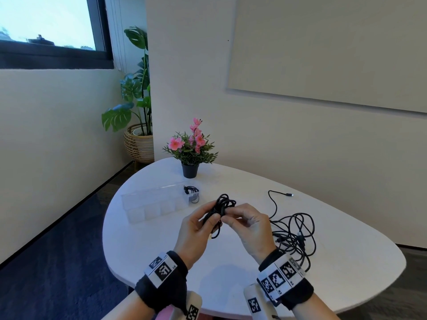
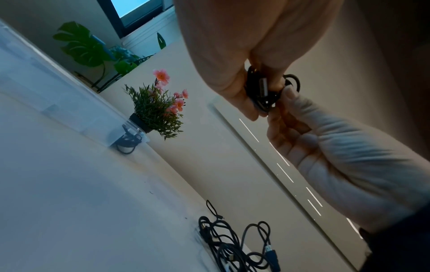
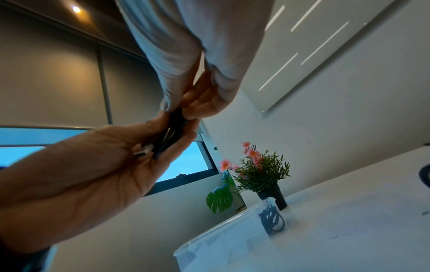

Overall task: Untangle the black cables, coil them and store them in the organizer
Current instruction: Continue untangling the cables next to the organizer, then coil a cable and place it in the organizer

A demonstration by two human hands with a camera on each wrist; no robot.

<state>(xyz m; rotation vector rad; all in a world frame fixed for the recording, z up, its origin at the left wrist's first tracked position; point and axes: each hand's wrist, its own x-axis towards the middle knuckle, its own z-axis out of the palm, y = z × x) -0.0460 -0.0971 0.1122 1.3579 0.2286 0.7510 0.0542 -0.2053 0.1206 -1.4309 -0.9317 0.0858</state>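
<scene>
Just below the middle of the head view, both hands meet over the white desk point(image 1: 231, 285). The left hand point(image 1: 196, 229) has its fingers curled round a coiled black cable point(image 1: 223, 205) — thumb pressed along the bundle, a loop hanging below the palm. The right hand point(image 1: 248, 224) pinches the same coil with bent fingertips from the right side. To the right of the hands, a tangle of black cables point(image 1: 295, 234) lies on the desk. Left of centre sits the clear organizer point(image 1: 147, 204), one stored cable point(image 1: 192, 192) coiled in its right end compartment — near a potted pink flower point(image 1: 190, 148).
</scene>
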